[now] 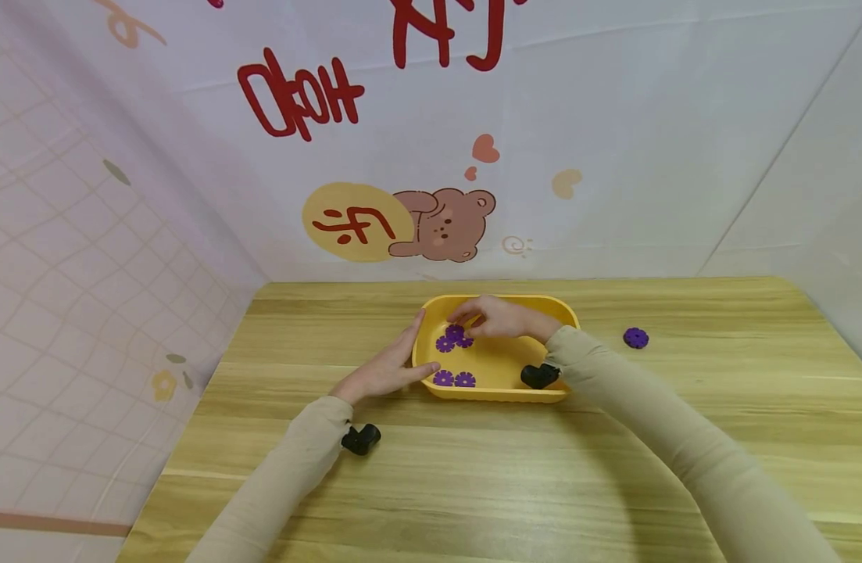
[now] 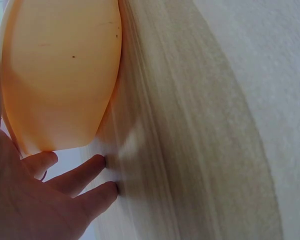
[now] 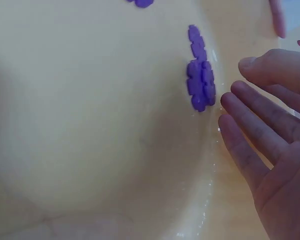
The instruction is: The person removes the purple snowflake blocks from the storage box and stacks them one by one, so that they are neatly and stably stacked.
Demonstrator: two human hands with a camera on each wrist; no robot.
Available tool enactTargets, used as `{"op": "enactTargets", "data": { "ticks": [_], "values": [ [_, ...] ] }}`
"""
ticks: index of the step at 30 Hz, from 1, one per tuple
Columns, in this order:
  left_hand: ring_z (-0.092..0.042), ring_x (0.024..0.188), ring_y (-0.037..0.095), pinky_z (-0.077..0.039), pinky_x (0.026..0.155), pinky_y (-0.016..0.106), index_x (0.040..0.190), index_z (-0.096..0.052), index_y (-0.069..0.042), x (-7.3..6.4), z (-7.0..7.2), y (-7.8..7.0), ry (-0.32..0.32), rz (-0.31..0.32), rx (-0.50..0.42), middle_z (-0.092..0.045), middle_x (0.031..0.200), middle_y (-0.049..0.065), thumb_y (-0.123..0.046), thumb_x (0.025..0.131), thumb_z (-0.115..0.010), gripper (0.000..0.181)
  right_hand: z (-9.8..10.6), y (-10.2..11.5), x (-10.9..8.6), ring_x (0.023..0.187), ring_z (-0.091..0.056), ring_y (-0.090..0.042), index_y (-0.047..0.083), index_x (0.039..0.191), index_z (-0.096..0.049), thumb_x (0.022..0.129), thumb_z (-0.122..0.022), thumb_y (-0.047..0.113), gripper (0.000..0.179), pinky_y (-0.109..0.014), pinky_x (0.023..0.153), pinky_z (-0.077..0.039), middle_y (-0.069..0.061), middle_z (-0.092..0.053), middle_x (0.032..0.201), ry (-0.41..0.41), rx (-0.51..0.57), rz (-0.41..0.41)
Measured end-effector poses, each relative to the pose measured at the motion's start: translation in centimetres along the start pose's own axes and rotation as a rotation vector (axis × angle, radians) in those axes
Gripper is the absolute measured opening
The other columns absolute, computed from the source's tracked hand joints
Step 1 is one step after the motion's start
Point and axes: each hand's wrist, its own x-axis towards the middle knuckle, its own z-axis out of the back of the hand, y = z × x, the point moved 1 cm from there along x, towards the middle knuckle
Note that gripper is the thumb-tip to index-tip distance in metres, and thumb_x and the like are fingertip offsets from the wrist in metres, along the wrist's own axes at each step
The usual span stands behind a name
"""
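Note:
A yellow plastic basin (image 1: 501, 394) sits on the table, with several purple notched snowflake discs (image 1: 445, 344) inside its left part. My left hand (image 1: 383, 374) rests against the basin's left end, thumb over the rim at the near corner. In the left wrist view, its fingers (image 2: 85, 175) are spread and fairly straight; one touches the basin's outer wall (image 2: 65, 90). Over the basin, my right hand (image 1: 499, 317) hovers near a small overlapping group of discs (image 3: 200, 75). Its fingers are loosely extended, apart from the discs in the right wrist view, holding nothing.
Another purple disc (image 1: 636, 338) lies on the wooden table (image 1: 473, 485), right of the basin. Behind the table stands a white printed wall (image 1: 613, 219) with a bear drawing. Black wrist devices (image 1: 362, 439) are worn at both sleeves.

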Motion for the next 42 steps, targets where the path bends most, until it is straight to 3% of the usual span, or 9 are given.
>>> {"op": "enactTargets", "data": {
  "ticks": [11,25,31,42],
  "values": [
    [-0.005,0.145,0.020,-0.010,0.116,0.038,0.154,0.014,-0.017,0.0,0.0,0.1,-0.002,-0.010,-0.004,0.004,0.161,0.004,-0.040,0.096,-0.057,0.095,-0.6,-0.1,0.0,0.120,-0.053,-0.034,-0.009,0.132,-0.053,0.090,-0.062,0.004,0.045,-0.039,0.101,-0.044,-0.020,-0.056,0.132,-0.025,-0.095,-0.056],
    [-0.006,0.145,0.020,-0.010,0.116,0.038,0.154,0.013,-0.017,0.1,-0.2,0.2,-0.017,-0.021,0.002,0.004,0.161,0.004,-0.040,0.096,-0.058,0.095,-1.3,-0.6,-0.3,0.115,-0.058,-0.028,-0.008,0.129,-0.056,0.086,-0.069,0.001,0.045,-0.037,0.099,-0.046,-0.017,-0.060,0.127,-0.028,-0.111,-0.019],
    [-0.006,0.145,0.020,-0.011,0.116,0.038,0.154,0.013,-0.016,0.1,-0.1,0.1,-0.018,-0.022,0.008,0.003,0.161,0.004,-0.040,0.096,-0.058,0.095,-1.4,-1.0,-0.3,0.111,-0.059,-0.027,-0.007,0.123,-0.062,0.084,-0.071,0.001,0.040,-0.036,0.098,-0.046,-0.017,-0.061,0.124,-0.028,-0.170,0.021],
    [-0.006,0.145,0.020,-0.011,0.116,0.037,0.154,0.013,-0.015,-0.1,-0.1,-0.2,-0.017,-0.016,0.012,0.003,0.161,0.005,-0.038,0.096,-0.059,0.096,-1.6,-1.3,-0.3,0.103,-0.059,-0.022,-0.001,0.113,-0.067,0.083,-0.073,0.003,0.030,-0.033,0.095,-0.048,-0.011,-0.062,0.114,-0.039,-0.178,0.007]
  ]
}}
